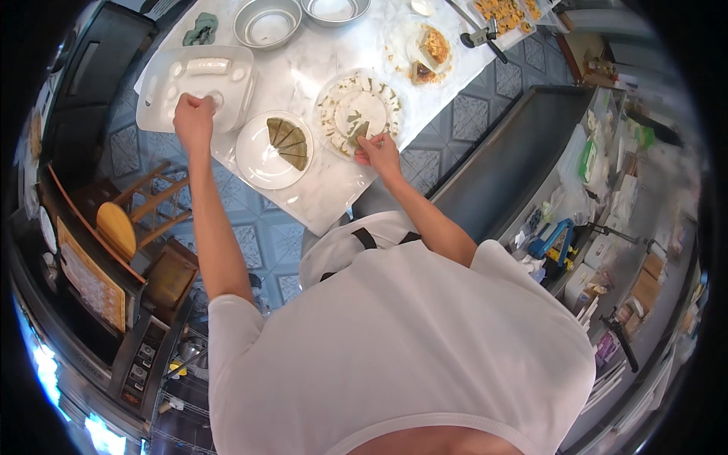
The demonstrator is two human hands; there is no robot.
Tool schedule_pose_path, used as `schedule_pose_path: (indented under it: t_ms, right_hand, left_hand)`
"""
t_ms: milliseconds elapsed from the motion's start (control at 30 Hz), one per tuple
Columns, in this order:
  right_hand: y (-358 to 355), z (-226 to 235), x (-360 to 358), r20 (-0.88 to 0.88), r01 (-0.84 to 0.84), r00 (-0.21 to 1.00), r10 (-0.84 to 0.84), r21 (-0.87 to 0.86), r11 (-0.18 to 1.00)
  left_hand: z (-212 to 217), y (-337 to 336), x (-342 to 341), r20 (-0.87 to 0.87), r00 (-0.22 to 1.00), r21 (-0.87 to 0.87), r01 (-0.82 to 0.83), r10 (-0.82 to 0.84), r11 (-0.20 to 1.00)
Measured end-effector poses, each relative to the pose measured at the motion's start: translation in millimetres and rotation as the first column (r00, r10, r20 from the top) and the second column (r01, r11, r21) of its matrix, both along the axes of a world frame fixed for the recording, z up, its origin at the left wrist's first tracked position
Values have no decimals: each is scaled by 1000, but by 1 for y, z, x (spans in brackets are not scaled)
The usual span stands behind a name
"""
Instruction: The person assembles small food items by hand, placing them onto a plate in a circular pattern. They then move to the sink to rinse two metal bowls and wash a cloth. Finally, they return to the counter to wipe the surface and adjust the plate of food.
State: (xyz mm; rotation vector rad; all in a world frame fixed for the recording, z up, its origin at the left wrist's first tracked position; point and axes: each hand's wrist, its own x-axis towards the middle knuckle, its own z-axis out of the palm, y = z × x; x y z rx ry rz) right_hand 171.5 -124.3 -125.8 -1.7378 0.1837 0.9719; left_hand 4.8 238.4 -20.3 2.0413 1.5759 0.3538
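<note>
My left hand [194,117] reaches over a white plastic tub [157,117], its fingers pinched at a round white piece [218,99]. Also in the tub lie a white log-shaped piece [208,66] and several small white lumps. My right hand [381,154] is closed at the near edge of a round pale plate [359,100] with scattered green bits on it. Between its fingertips is a flat olive-green piece [359,135], partly hidden by the fingers. Between my hands, a white plate [254,165] carries several olive-green wedges [287,143], set side by side on its right half.
Two round metal pans [268,24] and a grey-green cloth [201,30] lie along the table's far side. Browned food pieces [434,45] and a black-handled tool [479,36] are at far right. A wooden chair [144,205] stands left; a cluttered counter [607,250] runs along the right.
</note>
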Motion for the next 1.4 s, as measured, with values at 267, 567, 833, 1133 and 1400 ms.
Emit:
schedule_pose_path:
  t_ms: [267,567,833,1133,1400]
  right_hand:
    - [6,10,-16,113,-86,989,92,-56,995]
    - [1,-2,-4,51,-224,974,220,103,969]
    - [-17,72,19,-263,-235,907,328,329,915]
    - [-25,89,33,-281,-263,880,382,382,886]
    - [-29,95,37,-227,-286,899,374,341,896]
  left_hand:
    - [13,-83,-34,667,680,-517,129,304,846]
    - [5,-170,-26,616,749,-652,310,244,692]
    - [2,-242,16,795,561,-566,552,230,612]
    - [-13,-259,40,796,599,-466,515,87,719]
    - [-10,-250,45,751,653,-517,485,102,705]
